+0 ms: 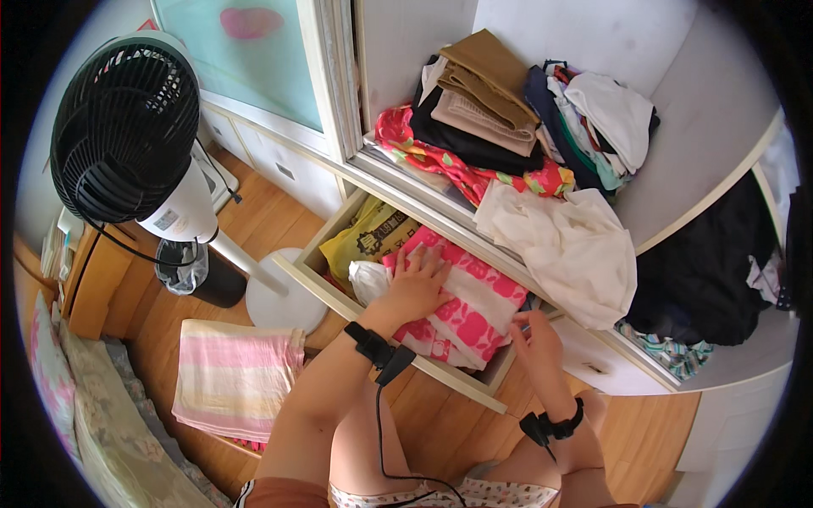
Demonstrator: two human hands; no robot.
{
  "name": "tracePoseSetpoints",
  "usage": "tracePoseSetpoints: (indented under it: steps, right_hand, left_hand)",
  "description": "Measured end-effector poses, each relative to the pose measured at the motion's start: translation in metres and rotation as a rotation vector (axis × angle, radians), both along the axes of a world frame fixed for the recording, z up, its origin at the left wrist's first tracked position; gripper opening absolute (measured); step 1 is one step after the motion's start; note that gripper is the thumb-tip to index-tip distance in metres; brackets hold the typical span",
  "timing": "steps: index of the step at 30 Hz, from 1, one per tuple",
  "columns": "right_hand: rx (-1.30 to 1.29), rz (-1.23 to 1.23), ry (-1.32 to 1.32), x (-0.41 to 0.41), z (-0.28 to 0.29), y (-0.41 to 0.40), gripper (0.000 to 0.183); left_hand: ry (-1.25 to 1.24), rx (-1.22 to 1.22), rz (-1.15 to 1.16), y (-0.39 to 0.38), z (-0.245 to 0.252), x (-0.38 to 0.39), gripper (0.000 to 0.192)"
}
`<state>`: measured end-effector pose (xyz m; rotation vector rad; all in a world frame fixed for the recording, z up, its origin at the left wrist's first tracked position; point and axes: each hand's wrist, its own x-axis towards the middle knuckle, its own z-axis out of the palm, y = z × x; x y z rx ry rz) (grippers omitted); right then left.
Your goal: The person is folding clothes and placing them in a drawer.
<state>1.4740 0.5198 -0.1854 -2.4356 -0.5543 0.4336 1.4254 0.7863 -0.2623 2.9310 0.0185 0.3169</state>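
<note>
A pulled-out drawer (pixel 438 374) below the wardrobe lies before me. Inside it is a folded pink-and-white patterned cloth (pixel 483 289), with my left hand (pixel 419 282) resting palm down on its left part, fingers spread. My right hand (pixel 538 340) is at the drawer's right side, fingers curled by the cloth's right edge. Whether those fingers pinch anything is unclear. To the left of the patterned cloth, a yellow plastic bag (pixel 365 238) bearing writing and a white bundle (pixel 368 281) share the drawer.
Folded clothes (pixel 489 89) are stacked in the open wardrobe above, and a cream cloth (pixel 571 247) hangs over its ledge. A standing fan (pixel 127 127), a black bin (pixel 219 282) and a pink-striped folded cloth (pixel 238 381) are to my left. Dark clothing (pixel 705 267) fills the right compartment.
</note>
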Motion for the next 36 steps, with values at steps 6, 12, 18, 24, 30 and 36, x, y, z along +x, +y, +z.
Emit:
tracePoseSetpoints:
  steps: [6, 12, 18, 24, 30, 36]
  right_hand:
    - [0.183, 0.667, -0.415, -0.003, 0.019, 0.044, 0.055]
    - [-0.324, 0.534, -0.346, 0.038, -0.040, 0.044, 0.120]
    - [-0.218, 0.587, -0.305, 0.063, -0.053, 0.053, 0.122]
    - [-0.256, 0.497, -0.367, 0.042, -0.035, 0.051, 0.109]
    - [0.045, 0.701, -0.480, -0.068, 0.023, 0.050, 0.068]
    - [-0.131, 0.681, -0.909, -0.101, -0.012, 0.042, 0.042]
  left_hand:
    - [0.052, -0.033, -0.011, 0.004, -0.011, 0.004, 0.069]
    - [0.247, -0.045, -0.023, 0.020, 0.049, -0.011, 0.083]
    - [0.425, 0.012, 0.080, 0.031, 0.032, -0.002, 0.096]
    - [0.311, 0.016, 0.089, 0.030, 0.024, 0.009, 0.090]
    - [0.064, -0.021, 0.116, 0.045, 0.056, -0.002, 0.046]
    - [-0.517, -1.157, 0.186, 0.014, 0.108, 0.012, 0.022]
